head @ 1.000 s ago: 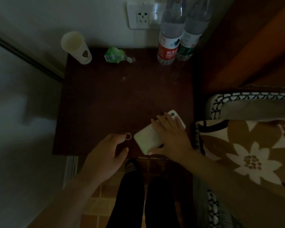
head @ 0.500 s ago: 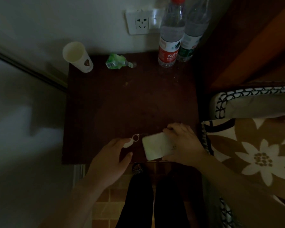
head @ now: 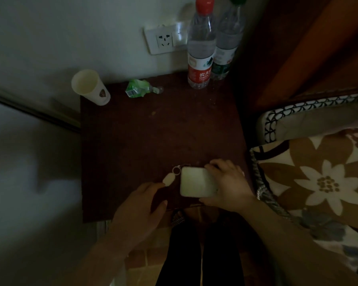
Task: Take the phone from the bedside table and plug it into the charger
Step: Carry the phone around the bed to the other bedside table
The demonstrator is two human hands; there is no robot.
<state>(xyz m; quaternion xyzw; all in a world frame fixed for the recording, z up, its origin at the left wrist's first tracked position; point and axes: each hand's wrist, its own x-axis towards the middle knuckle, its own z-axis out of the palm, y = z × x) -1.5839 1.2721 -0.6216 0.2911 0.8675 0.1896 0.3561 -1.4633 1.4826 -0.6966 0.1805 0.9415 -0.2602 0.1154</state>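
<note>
Gripping phone (head: 196, 182) edgewise: right hand (head: 229, 184) fingers above, thumb below; left hand (head: 139, 211) fingers pinching tag (head: 169, 179).

1. A dark wooden bedside table (head: 153, 145) stands against the wall.
2. At its back edge: a paper cup (head: 90, 87), a crumpled green wrapper (head: 137, 91), and two water bottles (head: 201, 58).
3. Near the front: a white phone (head: 195, 182) and a key ring with a pale tag (head: 172, 176).

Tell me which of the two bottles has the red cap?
The front bottle, with the red label; the bottle behind it has a green label and a dark cap.
</note>
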